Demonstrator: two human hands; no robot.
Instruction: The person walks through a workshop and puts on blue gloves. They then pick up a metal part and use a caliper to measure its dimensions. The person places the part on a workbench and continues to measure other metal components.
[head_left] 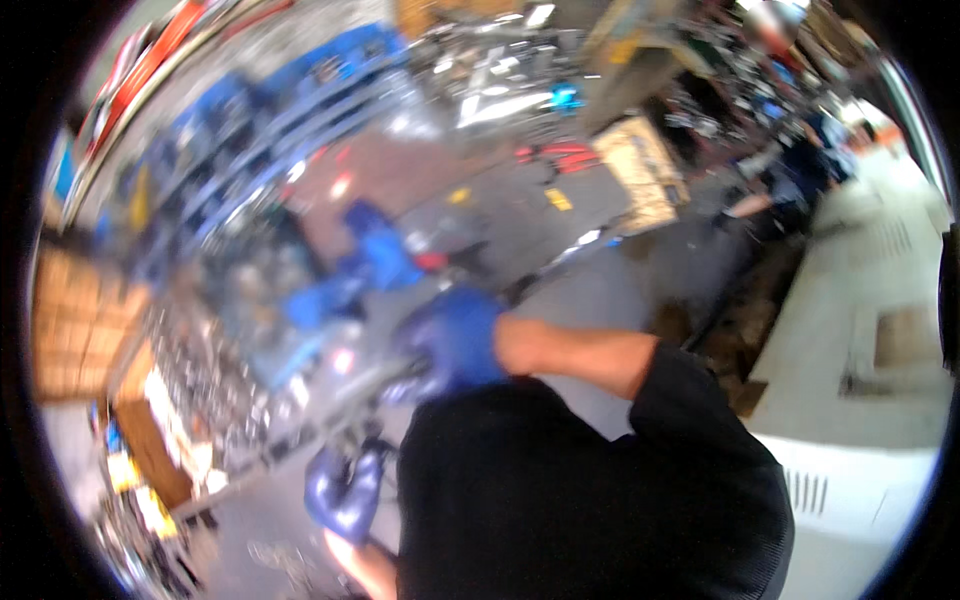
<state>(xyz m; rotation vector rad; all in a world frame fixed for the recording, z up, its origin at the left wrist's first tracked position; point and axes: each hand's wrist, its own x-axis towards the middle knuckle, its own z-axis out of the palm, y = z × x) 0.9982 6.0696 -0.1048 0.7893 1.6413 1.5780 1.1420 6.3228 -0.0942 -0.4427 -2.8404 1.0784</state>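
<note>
Motion blur smears most of the view. My left hand (345,490), in a shiny blue-purple glove, is low at the bench's front edge. Its fingers curl toward the thumb, around a small dark thing too blurred to name. My right hand (455,338), in a darker blue glove, reaches across in front of my body over the bench. Its fingers are smeared, and a pale grey elongated shape (375,378) lies beside them. Just beyond it, crumpled blue gloves or cloths (382,252) lie on the bench.
Blue parts bins (290,95) line the back left. Red-handled tools (570,157) and a cardboard piece (640,172) lie on the dark grey bench (510,205). Metal parts (215,385) heap at left, near stacked wooden boxes (80,320). A pale cabinet (850,340) stands right; another person (800,170) is beyond.
</note>
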